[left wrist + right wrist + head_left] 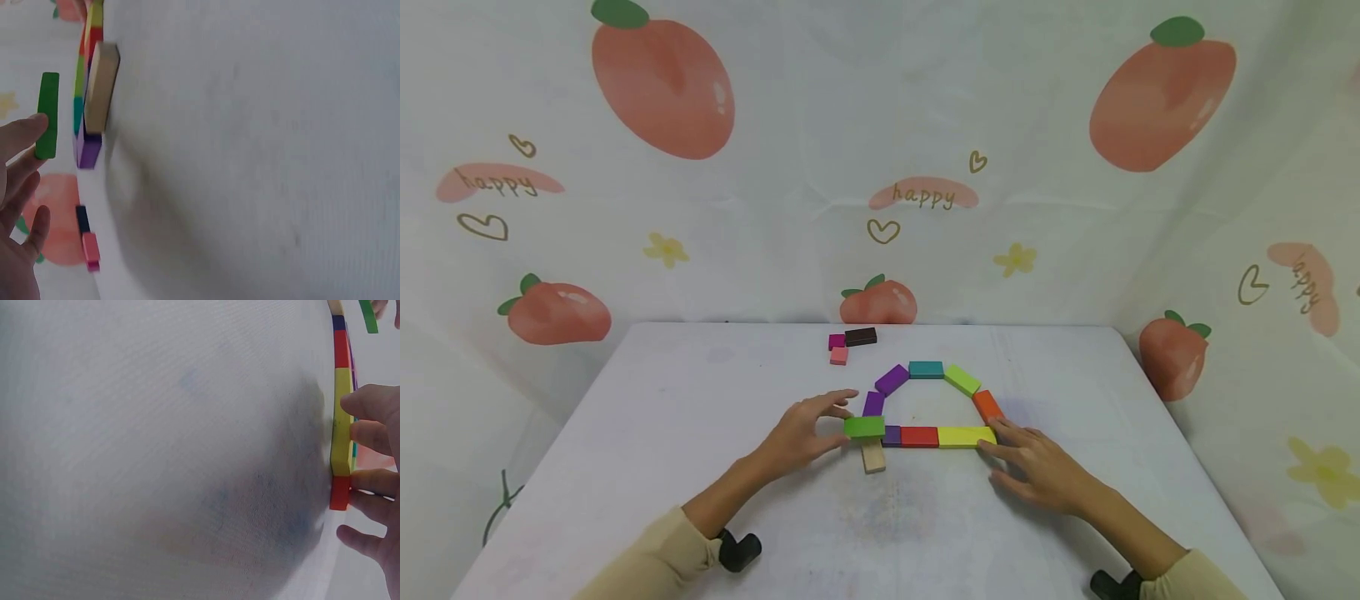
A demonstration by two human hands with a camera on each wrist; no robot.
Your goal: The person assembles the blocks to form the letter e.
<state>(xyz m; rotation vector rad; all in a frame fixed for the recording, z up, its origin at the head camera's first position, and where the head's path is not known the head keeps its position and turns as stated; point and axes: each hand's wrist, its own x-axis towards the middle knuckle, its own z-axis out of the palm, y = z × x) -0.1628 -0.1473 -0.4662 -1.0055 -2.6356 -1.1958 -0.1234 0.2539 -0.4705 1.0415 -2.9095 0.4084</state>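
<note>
Two bare hands are sharing the work while I am watching from afar. The left hand point(797, 433) is pinching the green block point(864, 427) between thumb and finger near one end, its other fingers standing spread; the left wrist view is showing that block hanging apart from the wooden block point(873, 458). The right hand point(1037, 467) is holding its fingers loosely spread, tips touching the yellow block point(958, 437) and the orange block point(988, 406); how hard they are pressing, I cannot tell. What is worrying me most is the off-centre pinch: were it slipping, the green block could be tilting and dropping onto the wooden block or the nearer purple block point(873, 404), knocking that corner askew. Coming in too low, it could be shoving the indigo block point(891, 436) into the red block point(919, 437), since these are lying end to end with the yellow block and would be passing a bump along. I am also judging that a careless lift of the right fingers could be dragging the orange block out of line with the lime block point(962, 379). From the head view alone, the green block's height is proving hard to read.
</note>
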